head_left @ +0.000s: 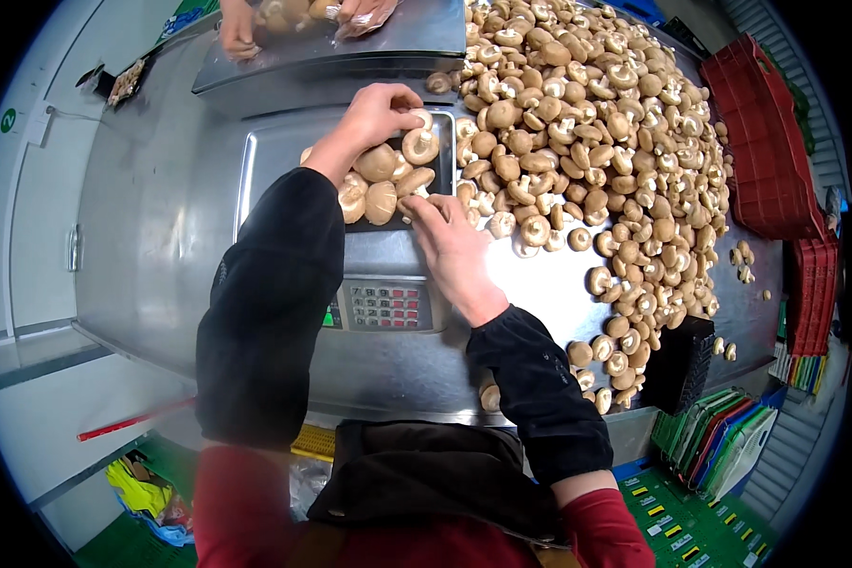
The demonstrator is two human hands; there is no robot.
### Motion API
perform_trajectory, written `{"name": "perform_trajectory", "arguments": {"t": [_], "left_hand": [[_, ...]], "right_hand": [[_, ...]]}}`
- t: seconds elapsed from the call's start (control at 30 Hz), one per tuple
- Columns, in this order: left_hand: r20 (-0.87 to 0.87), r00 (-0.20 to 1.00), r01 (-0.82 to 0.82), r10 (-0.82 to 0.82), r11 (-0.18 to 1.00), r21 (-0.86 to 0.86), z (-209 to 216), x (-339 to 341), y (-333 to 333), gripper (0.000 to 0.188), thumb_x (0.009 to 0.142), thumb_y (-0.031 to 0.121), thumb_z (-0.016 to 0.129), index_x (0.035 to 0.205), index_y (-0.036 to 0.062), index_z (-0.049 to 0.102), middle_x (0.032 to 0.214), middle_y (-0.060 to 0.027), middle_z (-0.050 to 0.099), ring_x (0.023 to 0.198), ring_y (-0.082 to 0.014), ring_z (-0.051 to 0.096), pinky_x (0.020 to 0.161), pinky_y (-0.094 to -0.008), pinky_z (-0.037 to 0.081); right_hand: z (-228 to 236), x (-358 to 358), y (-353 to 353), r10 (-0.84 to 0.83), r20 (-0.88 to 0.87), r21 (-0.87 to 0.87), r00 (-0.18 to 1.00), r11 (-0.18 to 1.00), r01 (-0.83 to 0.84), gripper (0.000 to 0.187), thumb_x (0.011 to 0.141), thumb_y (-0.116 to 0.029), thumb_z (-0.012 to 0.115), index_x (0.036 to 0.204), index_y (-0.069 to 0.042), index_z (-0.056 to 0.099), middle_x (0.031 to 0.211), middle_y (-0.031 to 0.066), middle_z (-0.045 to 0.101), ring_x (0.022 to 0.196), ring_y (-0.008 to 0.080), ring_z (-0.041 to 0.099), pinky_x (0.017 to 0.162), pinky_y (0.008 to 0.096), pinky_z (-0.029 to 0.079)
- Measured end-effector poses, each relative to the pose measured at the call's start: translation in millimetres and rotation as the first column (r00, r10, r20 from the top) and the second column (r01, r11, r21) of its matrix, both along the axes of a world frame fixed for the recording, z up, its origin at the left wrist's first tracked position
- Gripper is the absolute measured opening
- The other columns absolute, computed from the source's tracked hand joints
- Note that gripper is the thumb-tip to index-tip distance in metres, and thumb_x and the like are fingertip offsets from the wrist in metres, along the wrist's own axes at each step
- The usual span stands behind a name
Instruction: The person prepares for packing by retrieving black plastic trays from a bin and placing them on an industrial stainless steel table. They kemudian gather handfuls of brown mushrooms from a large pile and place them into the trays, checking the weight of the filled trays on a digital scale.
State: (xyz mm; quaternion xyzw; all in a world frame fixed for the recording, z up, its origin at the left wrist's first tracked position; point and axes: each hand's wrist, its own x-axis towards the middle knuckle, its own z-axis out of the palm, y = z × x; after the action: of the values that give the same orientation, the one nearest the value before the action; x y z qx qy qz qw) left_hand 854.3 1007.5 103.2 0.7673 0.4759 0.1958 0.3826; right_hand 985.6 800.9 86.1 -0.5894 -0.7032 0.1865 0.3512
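Brown-capped mushrooms [376, 164] lie heaped in a dark tray [358, 226] on the metal pan of a weighing scale [247, 180]. At the heap's far right edge, my left hand [377, 115] is closed on a mushroom [420, 119], thumb and fingers bent around it. My right hand [452, 248] reaches in from the near right, its bent fingers closed at the pale stem of another mushroom [416, 180]. Its fingertips are partly hidden by the mushrooms and the hand itself. The scale's keypad [385, 306] sits just below the pan, between my forearms.
A large pile of loose mushrooms [587, 123] covers the right of the steel table [142, 208]. Another person's hands [364, 14] work over a second metal surface [350, 59] at the far side. Red crates [762, 142] stand at the right; colourful plastic sheets [715, 440] are below them.
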Motion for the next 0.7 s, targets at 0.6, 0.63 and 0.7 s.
{"name": "perform_trajectory", "arguments": {"t": [0.6, 0.63, 0.7], "left_hand": [[0.061, 0.997, 0.027, -0.037, 0.988, 0.153, 46, -30, -180, 0.056, 0.079, 0.001, 0.068, 0.132, 0.0010, 0.050, 0.122, -0.0089, 0.057, 0.113, -0.0194, 0.055, 0.098, -0.0316, 0.043], [0.260, 0.958, -0.130, 0.121, 0.991, 0.015, 36, -53, -186, 0.054, 0.082, 0.003, 0.067, 0.133, 0.0010, 0.049, 0.125, -0.0105, 0.056, 0.117, -0.0214, 0.055, 0.101, -0.0328, 0.042], [0.246, 0.916, -0.329, 0.316, 0.944, 0.009, 40, -75, -185, 0.051, 0.087, 0.007, 0.064, 0.135, 0.0008, 0.047, 0.130, -0.0128, 0.054, 0.121, -0.0224, 0.053, 0.102, -0.0335, 0.040]], "right_hand": [[-25, 56, -20, -0.136, -0.471, -0.064, 0.872, 0.991, 0.120, 0.038, 0.090, -0.021, 0.057, 0.124, -0.004, 0.053, 0.095, 0.0145, 0.064, 0.092, 0.0273, 0.063, 0.077, 0.0379, 0.052], [13, 69, -29, -0.182, -0.491, -0.087, 0.852, 0.983, 0.160, 0.034, 0.086, -0.020, 0.060, 0.115, -0.004, 0.057, 0.101, 0.0183, 0.061, 0.101, 0.0358, 0.057, 0.088, 0.0432, 0.047], [-36, 105, -39, -0.396, -0.295, -0.166, 0.870, 0.917, 0.362, 0.027, 0.086, -0.018, 0.059, 0.109, -0.002, 0.058, 0.105, 0.0183, 0.058, 0.095, 0.0367, 0.057, 0.085, 0.0430, 0.047]]}}
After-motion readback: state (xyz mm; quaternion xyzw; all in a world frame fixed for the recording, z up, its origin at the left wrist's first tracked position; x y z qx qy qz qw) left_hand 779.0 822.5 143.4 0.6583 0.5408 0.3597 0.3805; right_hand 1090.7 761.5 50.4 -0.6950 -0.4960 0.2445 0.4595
